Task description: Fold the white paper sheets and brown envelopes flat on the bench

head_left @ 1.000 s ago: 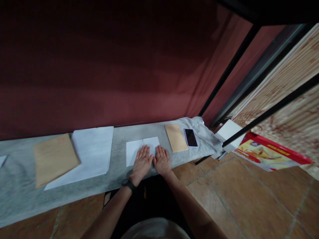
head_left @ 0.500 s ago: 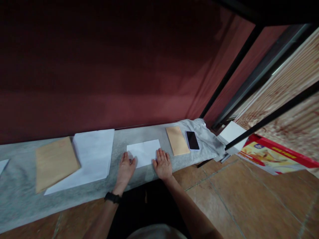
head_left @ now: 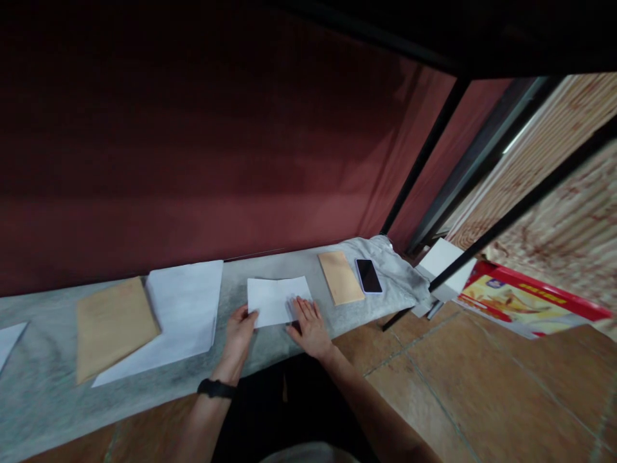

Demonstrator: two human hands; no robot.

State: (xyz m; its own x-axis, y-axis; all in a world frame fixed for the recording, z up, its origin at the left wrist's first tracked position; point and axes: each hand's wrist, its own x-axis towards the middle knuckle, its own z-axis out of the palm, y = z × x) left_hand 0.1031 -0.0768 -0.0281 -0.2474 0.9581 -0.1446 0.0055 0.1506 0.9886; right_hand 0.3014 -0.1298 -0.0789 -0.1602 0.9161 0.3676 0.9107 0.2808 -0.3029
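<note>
A small white sheet of paper (head_left: 274,299), with a crease near its middle, lies in front of me on the grey-covered narrow table (head_left: 270,352). At its left edge, my left hand (head_left: 240,326) pinches the paper between thumb and fingers. My right hand (head_left: 310,326) rests over the paper's right part, fingers stretched out and spread. Just right of it lies a small brown envelope (head_left: 341,278), and beyond that a phone (head_left: 369,276) with a dark screen.
On the left, a larger brown envelope (head_left: 116,325) overlaps a stack of white paper (head_left: 187,308). Another white sheet (head_left: 9,341) shows at the left edge. A dark red wall (head_left: 193,218) stands behind. Black bars (head_left: 424,154) and a red-yellow box (head_left: 525,299) are on the right.
My left hand has gone from lying open by the paper to pinching its left edge. My right hand has slid further onto the paper, which now shows a raised crease.
</note>
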